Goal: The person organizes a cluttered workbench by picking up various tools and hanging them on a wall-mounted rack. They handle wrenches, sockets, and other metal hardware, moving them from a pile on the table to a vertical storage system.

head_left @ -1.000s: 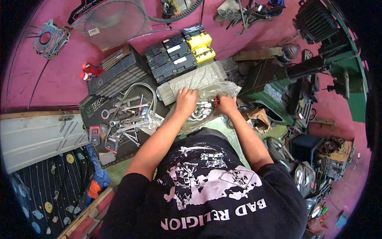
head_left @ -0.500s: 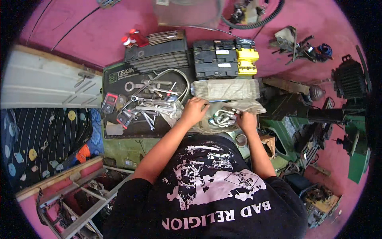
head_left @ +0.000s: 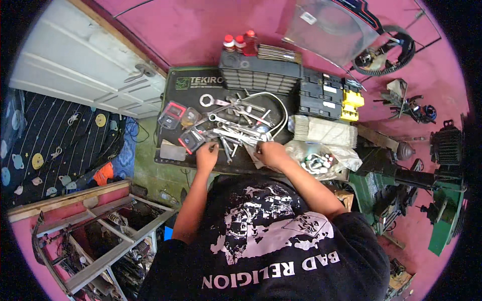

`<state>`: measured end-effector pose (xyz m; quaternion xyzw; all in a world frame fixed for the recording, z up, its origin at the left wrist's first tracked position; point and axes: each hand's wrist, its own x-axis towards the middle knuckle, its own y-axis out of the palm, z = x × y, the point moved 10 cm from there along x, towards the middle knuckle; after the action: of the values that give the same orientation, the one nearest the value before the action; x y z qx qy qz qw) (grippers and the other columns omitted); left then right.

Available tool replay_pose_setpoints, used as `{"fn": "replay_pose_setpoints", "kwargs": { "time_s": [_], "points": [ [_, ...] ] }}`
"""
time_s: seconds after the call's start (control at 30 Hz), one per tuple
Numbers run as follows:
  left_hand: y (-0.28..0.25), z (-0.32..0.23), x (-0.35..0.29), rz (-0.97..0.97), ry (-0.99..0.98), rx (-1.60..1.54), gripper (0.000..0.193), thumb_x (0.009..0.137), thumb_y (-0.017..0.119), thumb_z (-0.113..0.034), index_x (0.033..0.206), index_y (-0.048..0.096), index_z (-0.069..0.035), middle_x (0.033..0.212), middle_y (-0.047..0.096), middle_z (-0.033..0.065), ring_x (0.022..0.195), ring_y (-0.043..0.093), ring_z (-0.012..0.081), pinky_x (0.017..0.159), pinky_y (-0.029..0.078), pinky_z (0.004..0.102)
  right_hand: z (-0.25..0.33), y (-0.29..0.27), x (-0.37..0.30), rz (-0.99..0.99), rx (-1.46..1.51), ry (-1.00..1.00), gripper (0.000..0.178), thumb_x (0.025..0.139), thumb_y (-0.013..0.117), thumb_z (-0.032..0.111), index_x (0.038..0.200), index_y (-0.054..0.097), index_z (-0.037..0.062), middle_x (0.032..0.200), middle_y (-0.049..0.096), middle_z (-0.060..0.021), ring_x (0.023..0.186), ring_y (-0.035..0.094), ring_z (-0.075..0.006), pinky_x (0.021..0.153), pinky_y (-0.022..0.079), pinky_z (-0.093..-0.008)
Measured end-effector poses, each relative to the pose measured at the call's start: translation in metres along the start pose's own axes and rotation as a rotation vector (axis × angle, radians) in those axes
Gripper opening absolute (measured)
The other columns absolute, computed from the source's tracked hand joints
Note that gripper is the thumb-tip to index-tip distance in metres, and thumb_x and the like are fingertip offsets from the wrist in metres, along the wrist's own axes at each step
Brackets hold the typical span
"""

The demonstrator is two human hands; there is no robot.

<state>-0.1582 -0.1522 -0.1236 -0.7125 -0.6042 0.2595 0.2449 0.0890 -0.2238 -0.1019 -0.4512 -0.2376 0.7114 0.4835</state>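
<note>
My left hand point(head_left: 207, 155) is at the near side of the workbench mat, its fingers curled together beside a red-and-black case point(head_left: 192, 140). What those fingers hold, if anything, is hidden. At the right end of a heap of wrenches point(head_left: 232, 131) is my right hand point(head_left: 273, 153), with fingers bent inward and pressed together; their contents cannot be made out. Between the two hands, a few loose wrenches point(head_left: 228, 149) point toward my body. Right of my right hand lies a clear plastic bag point(head_left: 346, 154) with several shiny curved metal parts point(head_left: 317, 162) on it.
A grey drawer cabinet point(head_left: 261, 75) backs the bench, with red bottles point(head_left: 249, 42) on top. Black and yellow bins point(head_left: 326, 94) stand beside it. A ribbed, wrapped bundle point(head_left: 324, 130) lies before the bins. Green machinery point(head_left: 369, 175) is on the right, a metal ladder point(head_left: 118, 246) lower left.
Both hands have left the plastic bag of metal parts and moved left to the wrenches. The view has shifted left, so the bench appears farther right.
</note>
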Motion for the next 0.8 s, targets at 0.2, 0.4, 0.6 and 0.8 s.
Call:
{"fn": "replay_pose_setpoints", "kwargs": {
  "time_s": [0.2, 0.4, 0.6, 0.8],
  "points": [
    [-0.017, 0.042, 0.031, -0.023, 0.146, 0.114, 0.043, 0.079, 0.077, -0.012, 0.118, 0.065, 0.002, 0.111, 0.07, 0.0241, 0.102, 0.068, 0.0398, 0.091, 0.053, 0.0424, 0.116, 0.022, 0.088, -0.256, -0.207, -0.3, 0.045, 0.078, 0.076, 0.028, 0.117, 0.064, 0.0076, 0.118, 0.066, -0.0115, 0.112, 0.058, -0.0309, 0.096, 0.046, -0.0457],
    [0.004, 0.043, 0.052, 0.178, 0.128, 0.211, 0.062, 0.075, 0.075, -0.008, 0.133, 0.055, -0.003, 0.124, 0.062, 0.0239, 0.111, 0.06, 0.0442, 0.094, 0.051, 0.0497, 0.15, 0.073, 0.146, -0.237, -0.554, -0.278, 0.033, 0.085, 0.065, 0.023, 0.116, 0.067, 0.0102, 0.119, 0.062, -0.0063, 0.116, 0.055, -0.0251, 0.093, 0.044, -0.0423],
    [-0.005, 0.032, 0.07, 0.125, 0.319, 0.034, 0.039, 0.078, 0.073, -0.009, 0.116, 0.066, 0.0, 0.1, 0.069, 0.0235, 0.1, 0.064, 0.0433, 0.088, 0.052, 0.0493, 0.149, 0.056, 0.144, -0.292, -0.461, -0.251, 0.033, 0.079, 0.071, 0.025, 0.108, 0.068, 0.0085, 0.11, 0.066, -0.0077, 0.11, 0.057, -0.025, 0.089, 0.045, -0.04],
    [-0.036, 0.018, 0.049, 0.071, 0.168, -0.079, 0.035, 0.08, 0.075, -0.008, 0.113, 0.065, -0.001, 0.094, 0.074, 0.0162, 0.083, 0.073, 0.0326, 0.075, 0.057, 0.0416, 0.147, 0.038, 0.105, -0.377, -0.257, -0.179, 0.046, 0.077, 0.073, 0.027, 0.119, 0.066, 0.0098, 0.108, 0.068, -0.0121, 0.108, 0.058, -0.0278, 0.092, 0.046, -0.0416]
  ]
}}
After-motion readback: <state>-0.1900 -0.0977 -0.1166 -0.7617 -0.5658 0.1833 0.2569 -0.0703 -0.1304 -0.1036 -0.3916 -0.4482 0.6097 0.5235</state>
